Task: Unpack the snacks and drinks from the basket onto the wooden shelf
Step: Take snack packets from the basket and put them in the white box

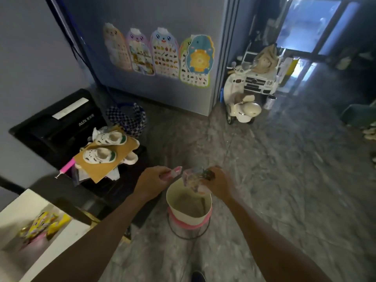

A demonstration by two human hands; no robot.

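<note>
Holding one item in each hand just above the basket (189, 218), which stands on the floor. Left hand (151, 181) pinches a pink packet (175, 173); right hand (218, 183) grips a clear, colourful snack bag (192, 180). Task looks nearly done, by my read. Wooden shelf (18, 202) at lower left already has yellow snack packs (43, 221) in its open compartment. Basket interior shows bare lining and nothing else I can make out, though the bottom is dim. Left to do: get these two onto the shelf. No drinks in sight.
</note>
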